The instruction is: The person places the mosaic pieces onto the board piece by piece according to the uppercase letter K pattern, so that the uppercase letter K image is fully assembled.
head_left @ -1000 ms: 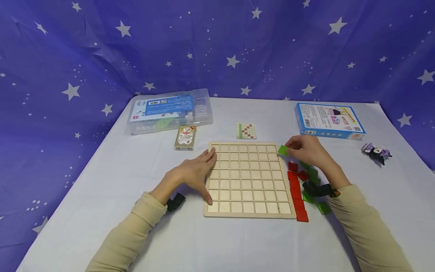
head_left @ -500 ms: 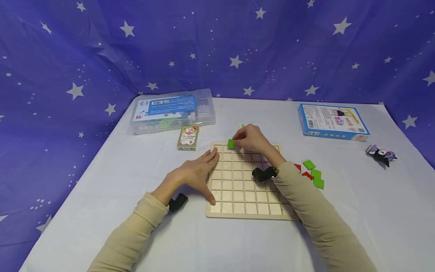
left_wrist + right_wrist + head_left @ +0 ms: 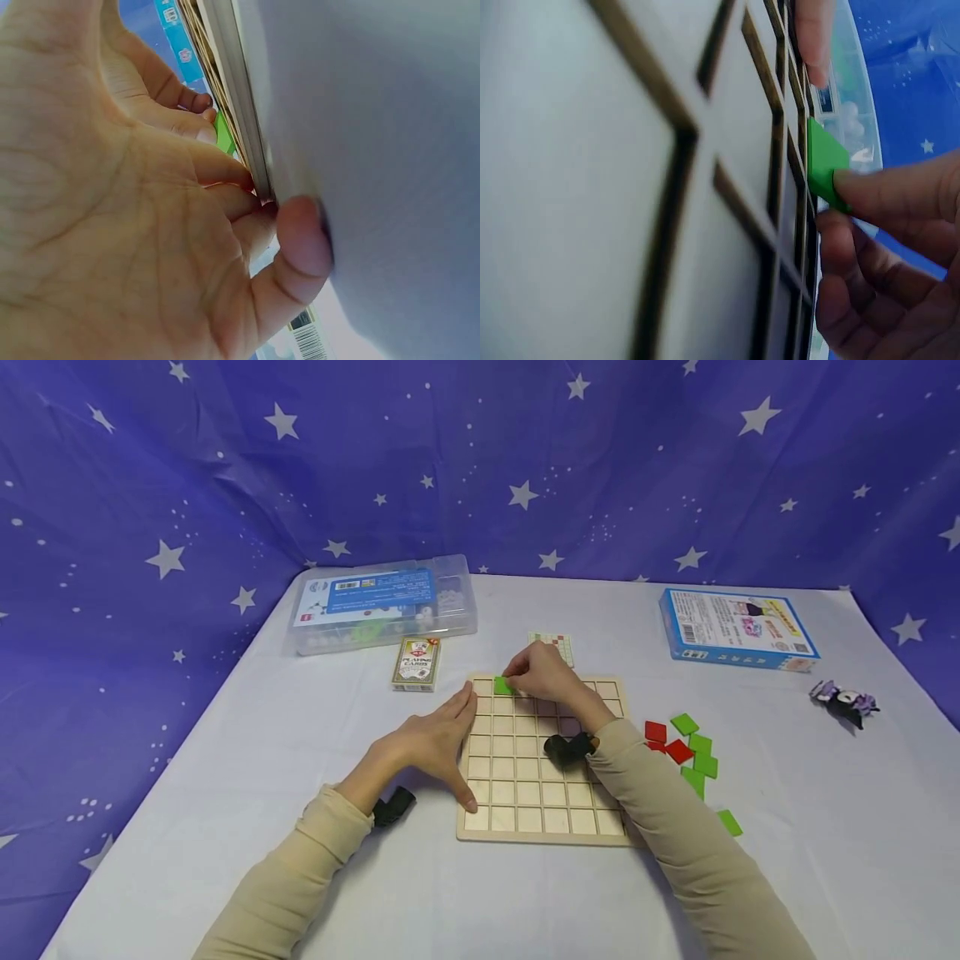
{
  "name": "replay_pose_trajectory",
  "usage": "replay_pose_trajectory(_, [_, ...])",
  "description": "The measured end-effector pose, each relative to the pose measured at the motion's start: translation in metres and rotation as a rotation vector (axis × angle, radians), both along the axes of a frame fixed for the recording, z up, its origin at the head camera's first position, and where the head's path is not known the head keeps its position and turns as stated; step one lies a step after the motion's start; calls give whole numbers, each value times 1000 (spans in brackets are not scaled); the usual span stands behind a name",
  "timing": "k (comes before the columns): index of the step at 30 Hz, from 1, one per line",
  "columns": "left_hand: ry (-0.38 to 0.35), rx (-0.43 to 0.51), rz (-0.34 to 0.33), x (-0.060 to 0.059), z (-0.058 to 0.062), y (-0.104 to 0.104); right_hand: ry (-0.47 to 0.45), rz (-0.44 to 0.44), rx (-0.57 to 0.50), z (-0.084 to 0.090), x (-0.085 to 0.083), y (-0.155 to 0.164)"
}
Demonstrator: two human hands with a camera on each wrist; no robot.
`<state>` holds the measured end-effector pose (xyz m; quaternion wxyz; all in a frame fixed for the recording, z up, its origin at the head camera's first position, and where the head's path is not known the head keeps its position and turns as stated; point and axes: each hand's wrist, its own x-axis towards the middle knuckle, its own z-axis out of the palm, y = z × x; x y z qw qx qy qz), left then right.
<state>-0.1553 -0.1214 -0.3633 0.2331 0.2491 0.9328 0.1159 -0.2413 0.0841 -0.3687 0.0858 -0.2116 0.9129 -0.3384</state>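
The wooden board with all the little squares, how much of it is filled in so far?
Hardly any. The wooden board shows no tile lying loose in a square. The right hand pinches a green tile at the far row, second square from the left. The left hand rests on the board's left edge. Red and green tiles wait beside it.

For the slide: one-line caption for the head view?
Right hand sets a green tile into the wooden grid board; left hand steadies its edge.

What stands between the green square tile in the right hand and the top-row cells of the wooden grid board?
Nothing visible: the right hand pinches the green square tile directly over bare top-row cells of the wooden grid board.
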Motion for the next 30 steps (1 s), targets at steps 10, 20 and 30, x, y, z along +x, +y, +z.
replay_pose_trajectory(10, [-4,-14,5,0,2,2,35,-49,85,2,2,-5])
replay_pose_trajectory(20, [-6,-19,-5,0,1,0,-67,82,113,12,8,0])
replay_pose_trajectory(30, [-5,13,-21,0,0,0,-179,201,82,27,20,73])
